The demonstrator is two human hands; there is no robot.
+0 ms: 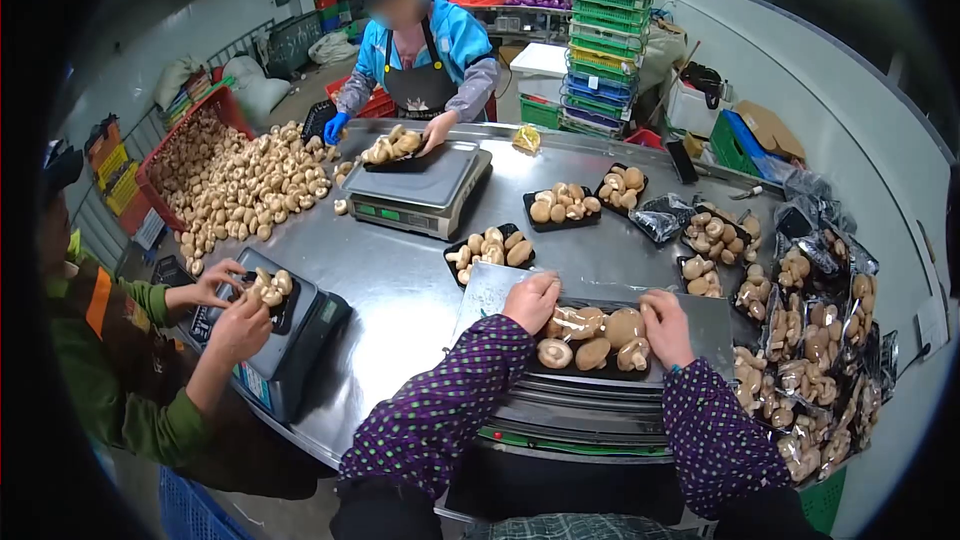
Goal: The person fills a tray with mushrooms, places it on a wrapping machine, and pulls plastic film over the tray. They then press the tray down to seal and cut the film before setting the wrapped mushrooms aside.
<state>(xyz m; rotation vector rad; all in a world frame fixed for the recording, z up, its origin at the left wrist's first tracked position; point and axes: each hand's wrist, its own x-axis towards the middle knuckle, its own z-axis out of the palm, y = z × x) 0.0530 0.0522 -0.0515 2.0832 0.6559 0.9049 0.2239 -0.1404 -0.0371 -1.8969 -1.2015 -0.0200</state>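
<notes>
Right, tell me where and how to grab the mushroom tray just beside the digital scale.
I'd take the tray by its rim at two opposite ends, coming from above on your own side. Mushrooms heap above the rim, so the edges look the better hold. Mind the scale near its left end.

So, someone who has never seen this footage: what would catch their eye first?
Probably the big heap of loose mushrooms spilling from a tipped red crate at the far left of the metal table. Next, the jumble of film-wrapped mushroom trays on the right, and, front and center, a mushroom tray between the left hand and right hand.
</notes>
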